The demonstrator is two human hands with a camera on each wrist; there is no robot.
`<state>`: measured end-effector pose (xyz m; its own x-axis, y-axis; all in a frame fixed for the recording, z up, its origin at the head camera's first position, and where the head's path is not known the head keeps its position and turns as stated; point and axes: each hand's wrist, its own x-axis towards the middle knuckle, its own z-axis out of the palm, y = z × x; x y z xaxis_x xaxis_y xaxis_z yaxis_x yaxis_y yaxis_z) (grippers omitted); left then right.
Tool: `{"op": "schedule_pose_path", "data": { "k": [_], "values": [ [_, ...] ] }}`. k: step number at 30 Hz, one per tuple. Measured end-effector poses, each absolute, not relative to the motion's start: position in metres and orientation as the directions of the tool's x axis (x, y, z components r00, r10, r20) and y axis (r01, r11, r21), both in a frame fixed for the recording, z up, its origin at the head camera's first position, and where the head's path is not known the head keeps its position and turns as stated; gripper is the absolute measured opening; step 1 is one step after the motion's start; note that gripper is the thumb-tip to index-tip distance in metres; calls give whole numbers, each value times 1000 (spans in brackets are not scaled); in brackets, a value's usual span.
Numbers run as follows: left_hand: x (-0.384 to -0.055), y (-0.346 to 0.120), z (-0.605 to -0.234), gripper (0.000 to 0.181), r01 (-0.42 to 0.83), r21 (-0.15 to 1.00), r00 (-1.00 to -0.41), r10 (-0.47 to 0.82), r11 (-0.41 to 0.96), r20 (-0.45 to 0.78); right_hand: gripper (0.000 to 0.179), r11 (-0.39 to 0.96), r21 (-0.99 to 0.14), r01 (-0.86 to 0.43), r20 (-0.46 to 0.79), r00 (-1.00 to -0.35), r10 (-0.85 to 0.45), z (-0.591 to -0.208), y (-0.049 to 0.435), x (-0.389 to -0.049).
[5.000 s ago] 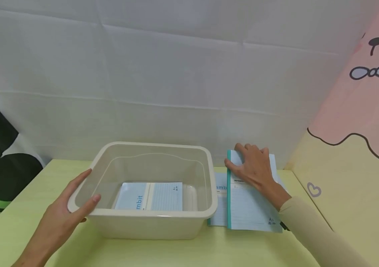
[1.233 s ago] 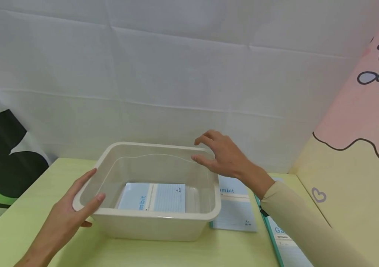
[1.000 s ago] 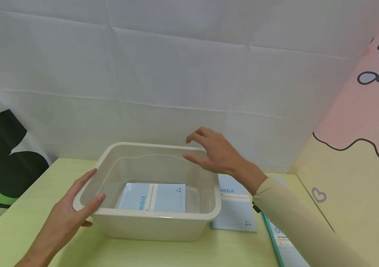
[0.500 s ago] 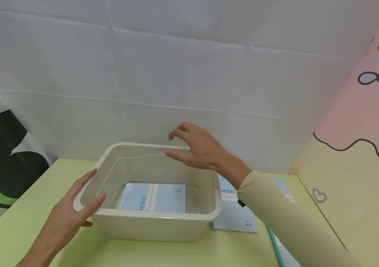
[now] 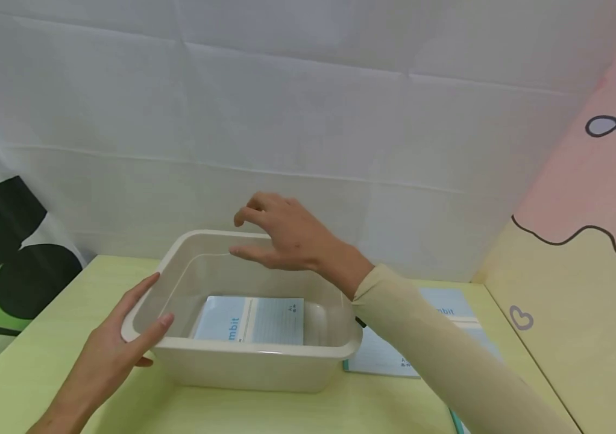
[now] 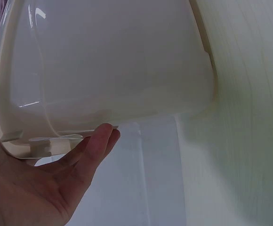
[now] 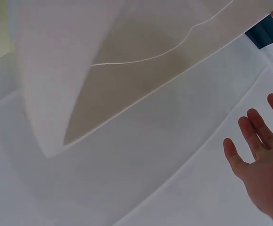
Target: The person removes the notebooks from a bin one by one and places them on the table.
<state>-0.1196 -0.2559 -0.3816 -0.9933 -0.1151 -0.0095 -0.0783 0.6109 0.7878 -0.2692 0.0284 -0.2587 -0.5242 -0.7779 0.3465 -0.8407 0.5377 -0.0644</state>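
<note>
A cream plastic basin [image 5: 248,367] stands on the table, and a light-blue notebook [image 5: 278,322] lies inside on its bottom. At the basin's left end my left hand [image 5: 104,349] grips the rim, thumb over the top and fingers beneath the lip; the left wrist view shows those fingers [image 6: 96,146] under the rim. My right hand [image 5: 292,235] hovers over the basin's back rim, thumb and fingers apart and holding nothing. In the right wrist view the same hand [image 7: 266,169] has its fingers spread, beside the basin wall [image 7: 141,70].
Right of the basin, a notebook [image 5: 375,358] with a teal spine lies partly behind my right sleeve [image 5: 427,337]. Beyond the sleeve another blue notebook [image 5: 449,301] shows, and a teal edge [image 5: 456,422] pokes out below it. A white cloth [image 5: 286,108] hangs behind the table.
Earlier my right hand held a teal-spined notebook at the right; now, without it, the hand has moved left across the back of the basin. My left hand keeps its hold on the rim.
</note>
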Motion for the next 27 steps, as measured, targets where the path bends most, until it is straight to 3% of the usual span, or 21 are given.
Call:
{"op": "schedule_pose_path", "data": {
  "k": [16, 27],
  "values": [
    [-120, -257, -381, 79, -82, 784, -993, -115, 615, -14, 49, 475, 89, -875, 266, -439, -858, -262, -10, -270],
    [-121, -258, -383, 78, -65, 784, -995, -103, 617, -1, 52, 435, 113, -893, 171, -414, -894, -276, -36, -269]
  ]
}}
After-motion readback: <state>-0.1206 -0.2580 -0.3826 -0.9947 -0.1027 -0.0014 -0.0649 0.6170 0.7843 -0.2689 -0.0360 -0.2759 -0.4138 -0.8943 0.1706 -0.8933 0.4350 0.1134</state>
